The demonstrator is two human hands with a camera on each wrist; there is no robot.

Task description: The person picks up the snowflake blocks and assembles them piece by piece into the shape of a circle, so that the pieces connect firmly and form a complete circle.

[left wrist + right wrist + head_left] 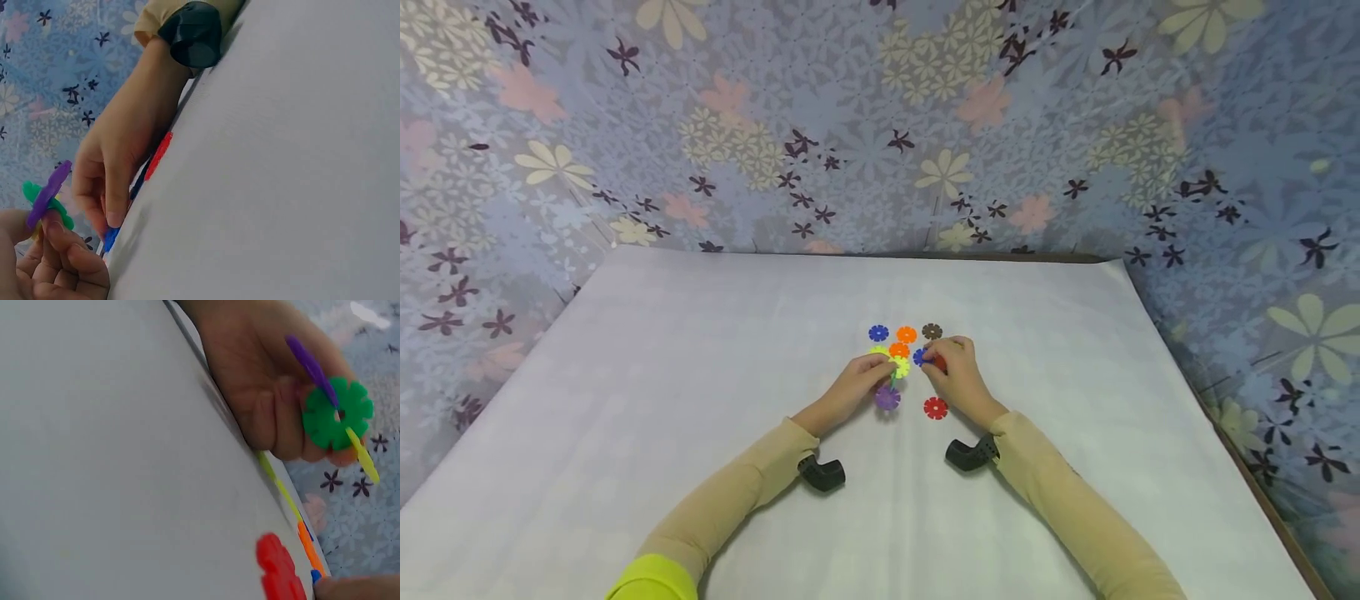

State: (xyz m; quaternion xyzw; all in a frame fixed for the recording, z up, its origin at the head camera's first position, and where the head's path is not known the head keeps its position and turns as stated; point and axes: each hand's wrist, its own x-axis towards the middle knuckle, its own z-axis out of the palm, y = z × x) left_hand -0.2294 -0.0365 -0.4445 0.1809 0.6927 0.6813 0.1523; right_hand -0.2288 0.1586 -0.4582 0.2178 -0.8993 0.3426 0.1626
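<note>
My left hand (855, 385) pinches a small chain of notched plastic snowflake discs slotted together: a purple disc (887, 398), a green disc (338, 414) seen face-on in the right wrist view, and a yellow disc (901, 367). The chain is held above the table. To the right, my right hand (958, 375) is low at the table, thumb and fingertips pinching a blue disc (111, 239). Something red (940, 362) shows under its fingers, partly hidden. A loose red disc (936, 408) lies nearer to me, beside the right wrist.
Behind the hands lie another blue disc (878, 333), two orange discs (906, 334) and a brown disc (932, 331). A second yellow disc (878, 351) is partly covered by the left hand. White covering spreads over the table (737, 333); a flower-patterned cloth (850, 125) stands behind it.
</note>
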